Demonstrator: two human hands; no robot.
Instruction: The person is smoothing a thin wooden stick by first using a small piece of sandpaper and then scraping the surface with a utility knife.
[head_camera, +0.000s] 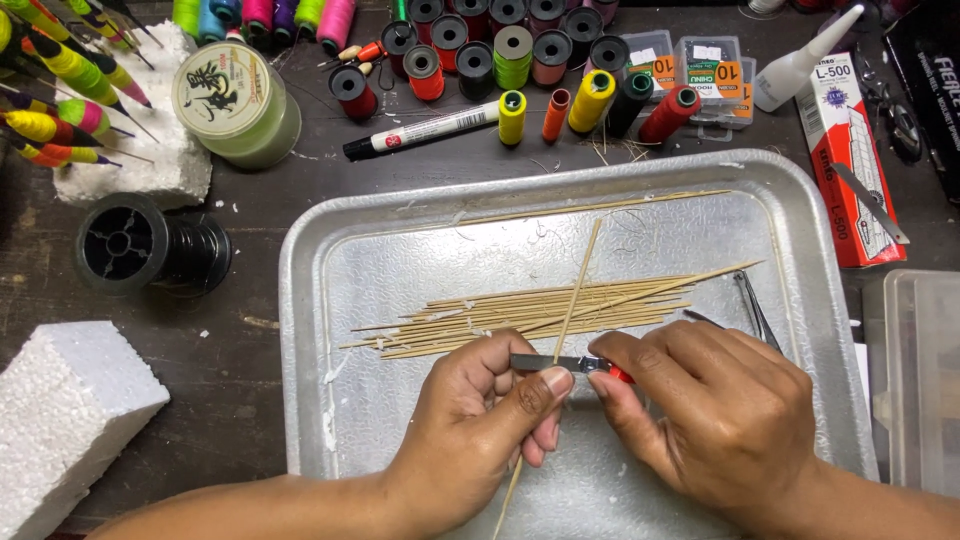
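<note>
Head view: both hands meet low over the metal tray (800, 200), just below centre. Left hand (480, 420) is closed around a thin bamboo stick (580, 285); the stick runs from under the palm, out past the thumb, and slants up across the tray. Right hand (720, 400) grips a small utility knife (560, 362) with a red body, blade pointing left and touching the stick right at the left thumb tip. So the stick sits between the two hands, crossing the blade.

Just above the knuckles, a loose bundle of sticks (530, 310) lies flat on the tray, roughly left to right. Tweezers (755, 308) rest beside the right hand, near the tray's right wall.

On the desk (250, 340) around it: thread spools (513, 55) along the top, a black marker (425, 130), a black reel (150, 245) on the left, a white foam block (65, 420) at bottom left.
</note>
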